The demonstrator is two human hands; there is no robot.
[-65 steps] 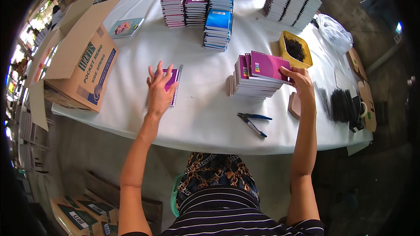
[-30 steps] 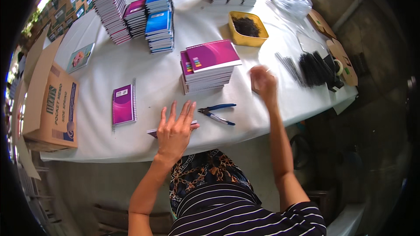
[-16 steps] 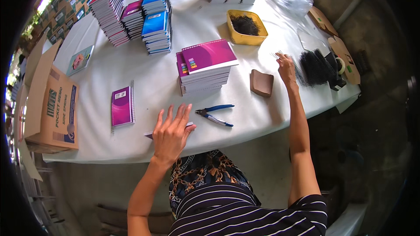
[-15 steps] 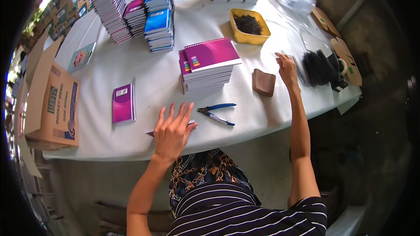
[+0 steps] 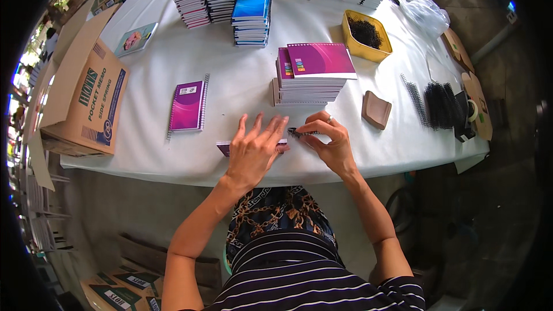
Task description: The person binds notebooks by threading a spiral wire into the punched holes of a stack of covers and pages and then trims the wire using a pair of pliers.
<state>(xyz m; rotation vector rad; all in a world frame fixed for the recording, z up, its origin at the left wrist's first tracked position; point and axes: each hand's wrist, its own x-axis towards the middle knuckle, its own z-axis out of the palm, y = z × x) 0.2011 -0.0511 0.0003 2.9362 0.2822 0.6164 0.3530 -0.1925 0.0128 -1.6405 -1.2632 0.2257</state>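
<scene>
My left hand (image 5: 252,150) lies over a small purple notebook (image 5: 223,148) near the table's front edge, its fingers stretched and spread. The hand hides most of that notebook. Close to its right edge, my right hand (image 5: 328,141) pinches a thin black spiral coil (image 5: 311,133) between thumb and fingers. Dark plier jaws (image 5: 292,131) show beside the fingertips; the handles are hidden by the right hand. Another purple notebook (image 5: 186,106) lies to the left, a coil along its right edge. Beyond my hands stands a stack of purple-covered notebooks (image 5: 319,62).
A brown block (image 5: 377,109) and loose black coils (image 5: 441,106) lie to the right. A yellow tub (image 5: 368,52) holds black pieces. Blue notebooks (image 5: 251,8) are stacked at the back. An open cardboard box (image 5: 89,101) stands left; a clear plastic bag (image 5: 423,11) lies far right.
My right hand has come back from the coils at the right to beside the left hand, bringing a coil. It now covers the plier handles. The view has shifted.
</scene>
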